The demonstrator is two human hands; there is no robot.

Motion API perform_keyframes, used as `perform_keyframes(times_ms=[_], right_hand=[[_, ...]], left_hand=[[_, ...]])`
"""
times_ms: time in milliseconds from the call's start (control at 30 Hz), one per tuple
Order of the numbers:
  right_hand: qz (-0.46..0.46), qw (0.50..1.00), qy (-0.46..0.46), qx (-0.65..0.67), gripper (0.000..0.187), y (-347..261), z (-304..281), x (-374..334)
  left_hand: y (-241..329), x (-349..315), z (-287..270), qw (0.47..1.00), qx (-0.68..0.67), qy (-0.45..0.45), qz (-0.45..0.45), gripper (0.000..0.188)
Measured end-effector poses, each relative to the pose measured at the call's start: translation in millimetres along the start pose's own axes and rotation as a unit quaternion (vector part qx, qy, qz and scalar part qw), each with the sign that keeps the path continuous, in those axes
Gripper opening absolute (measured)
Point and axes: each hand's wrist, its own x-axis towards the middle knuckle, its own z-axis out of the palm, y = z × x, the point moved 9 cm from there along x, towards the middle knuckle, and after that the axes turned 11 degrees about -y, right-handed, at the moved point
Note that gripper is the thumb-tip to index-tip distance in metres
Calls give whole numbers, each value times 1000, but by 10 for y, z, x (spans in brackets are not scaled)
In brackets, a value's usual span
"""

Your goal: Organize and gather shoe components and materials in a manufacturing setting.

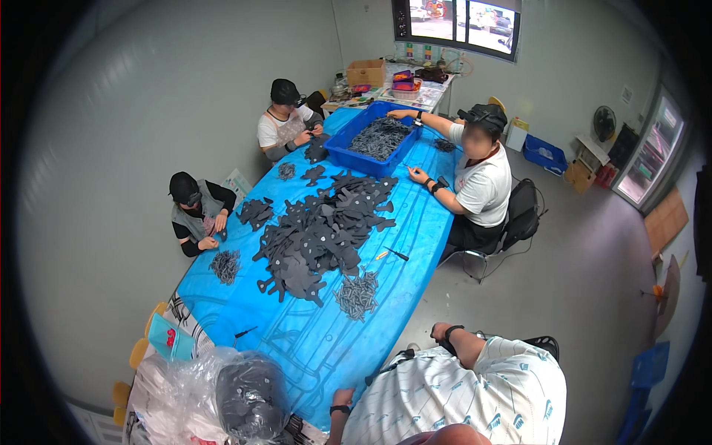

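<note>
A heap of dark flat pieces point(319, 231) lies on the desk point(348, 343), with a pile of small grey parts point(357, 297) at its lower right; a careless sweep could mix them. Below the heap are the left hand point(343, 398) and right hand point(440, 331); their openness and grip I cannot tell.

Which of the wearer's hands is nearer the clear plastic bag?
Left. The left hand is at the table's edge, right of the bag; the right hand is farther right.

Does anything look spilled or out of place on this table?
Nothing clearly stands out. Dark grey pieces lie loosely heaped on the blue cover; small grey parts sit in piles and a blue bin.
</note>
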Motion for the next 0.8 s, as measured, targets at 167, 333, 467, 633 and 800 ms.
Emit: perform_keyframes(times_ms=[167,333,467,633,800], right_hand=[[-149,904,169,363,74,-351,-812,-299],[-353,832,348,248,76,-2122,-2737,-2352],[-542,739,379,-128,74,-2806,-2137,-3512],[-345,872,206,279,78,-2343,-2440,-2697],[-306,840,238,379,77,-1848,-2898,-1945]], left_hand=[[-16,280,-24,995,78,4,68,42],[-693,935,276,956,197,-38,212,38],[-95,600,106,972,107,-59,201,36],[-35,344,54,983,55,-34,170,40],[61,272,65,968,97,-43,228,40]])
